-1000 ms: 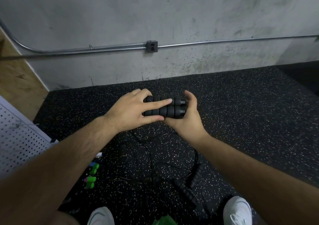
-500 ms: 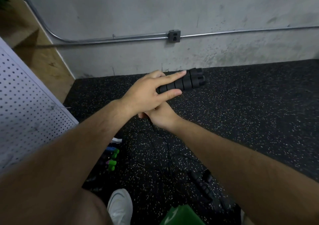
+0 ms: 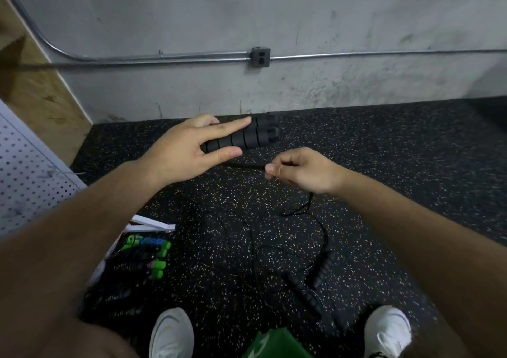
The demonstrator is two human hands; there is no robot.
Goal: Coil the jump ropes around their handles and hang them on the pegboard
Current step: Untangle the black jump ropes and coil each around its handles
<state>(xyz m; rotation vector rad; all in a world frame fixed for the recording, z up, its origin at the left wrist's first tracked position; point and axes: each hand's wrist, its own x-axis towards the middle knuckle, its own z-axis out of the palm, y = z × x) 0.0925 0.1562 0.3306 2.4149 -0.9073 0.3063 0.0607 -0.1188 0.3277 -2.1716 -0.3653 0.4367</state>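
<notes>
Handles: paired black handles held side by side above the floor, long axis left to right, free ends pointing right.
Left hand: left hand clamps their left half, forefinger straight along the top, thumb beneath.
Right hand: right hand, just below the free ends, pinches the cord between thumb and forefinger.
Cord: taut to the pinch, then slack to the floor.
Likely next: winding crosswise over that axis.

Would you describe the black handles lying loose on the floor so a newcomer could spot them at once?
On the speckled floor, find the white shoe on the person's right. Just left of it lie two ribbed black handles in a V. Unlike the pair in the left hand, nobody holds them, and unlike the green-ended handles by the pegboard, they are all black.
</notes>
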